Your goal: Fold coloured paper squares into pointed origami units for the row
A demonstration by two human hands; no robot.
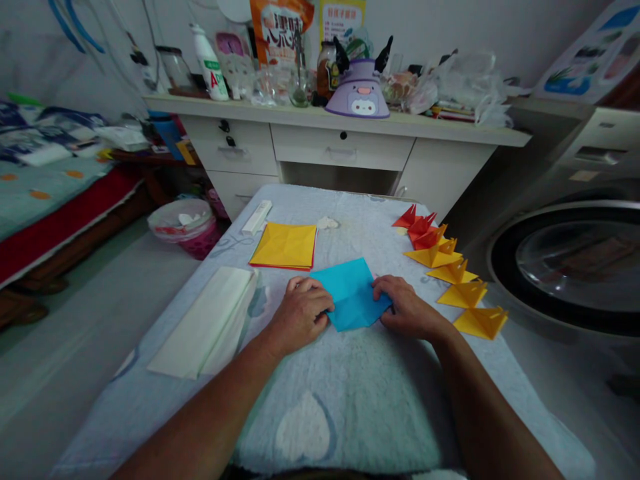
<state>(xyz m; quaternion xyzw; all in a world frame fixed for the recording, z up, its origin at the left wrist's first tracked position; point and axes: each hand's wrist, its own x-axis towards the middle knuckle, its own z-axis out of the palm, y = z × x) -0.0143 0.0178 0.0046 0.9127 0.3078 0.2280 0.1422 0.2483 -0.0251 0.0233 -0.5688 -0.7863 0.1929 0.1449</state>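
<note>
A blue sheet of paper with crease lines lies on the cloth-covered table, between my two hands. My left hand has its curled fingers closed on the left edge of the sheet. At the right corner, my right hand pinches the paper between thumb and fingers. Behind and left of the sheet sits a stack of square papers, yellow on top with red edges below. Several folded paper pieces, red and yellow, form a row along the right side.
Folded whitish paper lies at the left, with a small white box beyond it. A cluttered white cabinet stands behind the table. A pink bin is at left, a washing machine at right.
</note>
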